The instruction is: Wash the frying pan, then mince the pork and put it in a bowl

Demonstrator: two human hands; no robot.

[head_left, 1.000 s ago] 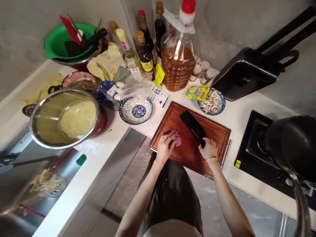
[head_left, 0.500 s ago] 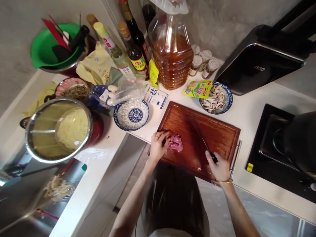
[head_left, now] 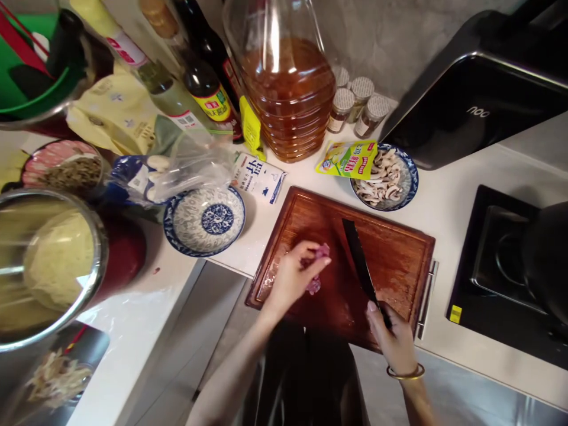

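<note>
Reddish-pink raw meat [head_left: 314, 285] is pinched in the fingers of my left hand [head_left: 295, 273], over the left half of a wooden cutting board [head_left: 306, 216]. Part of the meat hangs below the fingers; whether it touches the board I cannot tell. My right hand [head_left: 393, 334] grips the handle of a kitchen knife [head_left: 358, 254] near the board's front right. The dark blade points up and away to the left, apart from the meat.
Left of the board sits a blue-patterned bowl [head_left: 186, 222] beside a salt packet [head_left: 260, 177]. Sliced mushrooms [head_left: 390, 177] fill another bowl behind the board, a yellow-green packet [head_left: 348, 158] on its rim. A large oil jug [head_left: 288, 100] stands behind; a black stove [head_left: 483, 284] is right.
My left hand has gathered the meat off its spread position and moved slightly right with it. The knife's broad side now shows more. The whole view has shifted closer and to the right.
</note>
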